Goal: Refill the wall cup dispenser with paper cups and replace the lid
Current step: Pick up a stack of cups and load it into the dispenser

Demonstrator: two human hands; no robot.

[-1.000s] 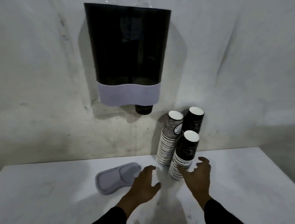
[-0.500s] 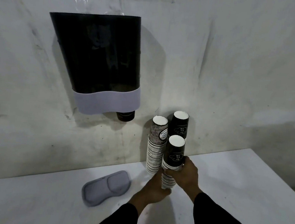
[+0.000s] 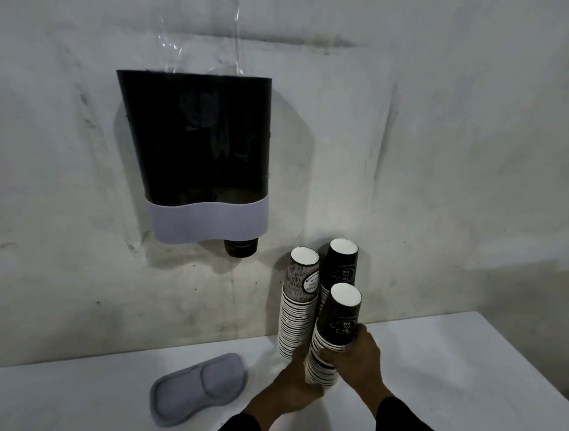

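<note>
A dark cup dispenser [image 3: 197,139] with a pale grey lower band hangs on the wall, open at the top, with one black cup [image 3: 240,247] poking out of its bottom. Its grey lid [image 3: 199,388] lies flat on the white table [image 3: 450,384]. Three upside-down stacks of paper cups stand by the wall. My right hand [image 3: 358,359] wraps the nearest stack [image 3: 337,326] from the right. My left hand [image 3: 290,384] cups the bottom of that same stack from the left. The other two stacks [image 3: 298,302] stand behind it, untouched.
Clear plastic film [image 3: 201,50] is stuck to the wall above the dispenser. The scuffed white wall runs right behind the table. The table's right edge [image 3: 537,381] falls off to a dark floor.
Both hands went from open above the table to closed around the nearest cup stack. The stack has tilted slightly toward me, and my view has shifted right and down.
</note>
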